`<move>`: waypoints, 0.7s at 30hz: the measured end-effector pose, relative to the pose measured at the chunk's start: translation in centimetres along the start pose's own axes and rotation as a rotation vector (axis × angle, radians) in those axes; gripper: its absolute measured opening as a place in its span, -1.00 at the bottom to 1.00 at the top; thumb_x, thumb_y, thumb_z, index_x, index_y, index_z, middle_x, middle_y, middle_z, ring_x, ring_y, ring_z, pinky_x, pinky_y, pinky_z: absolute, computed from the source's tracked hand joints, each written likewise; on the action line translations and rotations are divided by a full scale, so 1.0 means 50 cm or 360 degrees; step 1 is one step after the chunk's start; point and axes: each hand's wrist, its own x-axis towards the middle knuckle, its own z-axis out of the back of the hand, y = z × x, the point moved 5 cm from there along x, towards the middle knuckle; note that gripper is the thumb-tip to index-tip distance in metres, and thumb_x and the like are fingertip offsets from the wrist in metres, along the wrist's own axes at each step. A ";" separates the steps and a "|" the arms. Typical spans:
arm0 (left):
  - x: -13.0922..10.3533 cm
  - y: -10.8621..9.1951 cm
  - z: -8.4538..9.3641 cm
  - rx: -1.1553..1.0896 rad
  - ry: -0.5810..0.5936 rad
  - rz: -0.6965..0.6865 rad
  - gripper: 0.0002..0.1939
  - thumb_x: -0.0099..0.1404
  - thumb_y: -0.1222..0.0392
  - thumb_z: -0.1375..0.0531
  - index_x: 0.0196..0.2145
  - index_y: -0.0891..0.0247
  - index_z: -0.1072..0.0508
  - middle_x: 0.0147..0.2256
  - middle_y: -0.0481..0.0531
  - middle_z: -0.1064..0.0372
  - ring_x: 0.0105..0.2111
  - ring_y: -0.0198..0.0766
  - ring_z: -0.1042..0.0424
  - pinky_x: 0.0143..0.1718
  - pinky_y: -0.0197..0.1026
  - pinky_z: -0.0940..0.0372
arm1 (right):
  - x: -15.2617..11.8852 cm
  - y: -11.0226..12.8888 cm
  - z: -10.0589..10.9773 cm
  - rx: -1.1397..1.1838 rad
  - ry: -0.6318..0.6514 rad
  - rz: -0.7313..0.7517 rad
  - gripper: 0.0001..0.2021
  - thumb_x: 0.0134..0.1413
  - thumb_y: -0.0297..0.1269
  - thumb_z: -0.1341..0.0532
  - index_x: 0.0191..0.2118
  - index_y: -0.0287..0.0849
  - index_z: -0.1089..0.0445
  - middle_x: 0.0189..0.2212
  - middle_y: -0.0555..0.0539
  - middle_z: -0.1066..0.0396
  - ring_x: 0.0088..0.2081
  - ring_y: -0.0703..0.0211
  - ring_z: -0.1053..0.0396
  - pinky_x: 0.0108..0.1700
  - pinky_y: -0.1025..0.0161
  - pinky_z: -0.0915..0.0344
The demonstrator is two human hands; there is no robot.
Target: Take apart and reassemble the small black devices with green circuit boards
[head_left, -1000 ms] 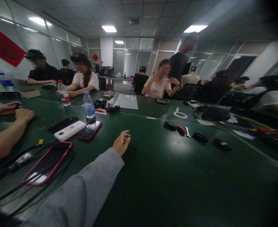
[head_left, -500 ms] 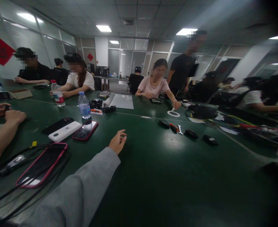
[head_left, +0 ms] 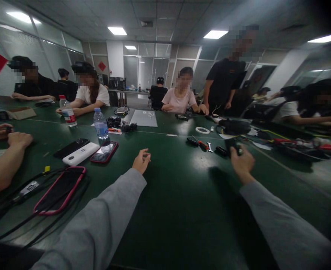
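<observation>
My right hand, in a thick grey sleeve, is wrapped around a small, dark, oblong object; I cannot make out its exact form. It shows at the far side of the palm, just right of a rounded black object lying on the glossy, dark green tabletop. I cannot tell whether the held piece touches the table, though a long shadow falls to the left of that hand and forearm.

My left hand is released, its fingers loosely bent, well apart from the right. Between the two I have a broad strip of green surface for moving, widening toward the bottom of my view. Its far right limit is set by a slim orange-and-black tool and a short silver metal wrench, with a flat white ring of tape beyond.

Room is tighter past the right hand, where a bulky black bundle sits. On the left, a red-edged phone and a rounded white slab crowd the space, and nearer, thin black cables cross a pink-edged phone. A co-worker's hands come in at the left edge.
</observation>
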 end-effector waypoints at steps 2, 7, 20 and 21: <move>-0.001 0.006 -0.006 -0.0109 0.0027 0.0080 -0.52 0.25 0.00 -0.08 0.06 0.25 -0.19 -0.11 0.16 -0.36 -0.37 -0.31 -0.46 -0.28 -0.15 -0.34 | -0.058 0.120 -0.077 0.0223 0.0088 0.0085 -0.46 0.24 -0.11 -0.01 0.21 -0.36 -0.12 -0.02 -0.41 -0.25 -0.02 -0.02 -0.26 -0.06 0.18 -0.16; 0.000 0.037 -0.030 -0.0488 0.0017 0.0350 -0.37 0.20 -0.09 -0.13 0.12 0.26 -0.10 -0.05 0.23 -0.33 -0.25 -0.23 -0.46 -0.16 -0.08 -0.33 | -0.291 0.403 -0.191 0.0562 0.0489 0.0627 -0.52 0.24 -0.08 -0.01 0.23 -0.09 -0.09 -0.06 -0.17 -0.26 -0.08 0.04 -0.28 -0.04 0.18 -0.23; -0.009 0.004 -0.024 -0.1379 -0.0177 0.0807 -0.57 -0.02 0.16 -0.35 -0.20 0.19 -0.31 -0.32 -0.01 -0.41 -0.43 -0.29 -0.45 -0.36 -0.19 -0.36 | -0.413 0.380 -0.173 0.2044 0.1425 0.0131 -0.32 0.08 0.01 -0.19 0.21 -0.13 0.09 -0.03 -0.19 -0.20 -0.15 0.13 -0.36 -0.01 0.08 -0.31; -0.014 -0.008 -0.032 -0.1415 -0.0125 0.0801 -0.58 -0.02 0.19 -0.35 -0.20 0.22 -0.32 -0.34 0.00 -0.41 -0.43 -0.29 -0.45 -0.36 -0.19 -0.36 | -0.415 0.377 -0.171 0.2127 0.1561 0.0027 -0.33 0.06 0.01 -0.20 0.19 -0.12 0.06 -0.07 -0.17 -0.23 -0.21 0.15 -0.39 -0.05 0.11 -0.34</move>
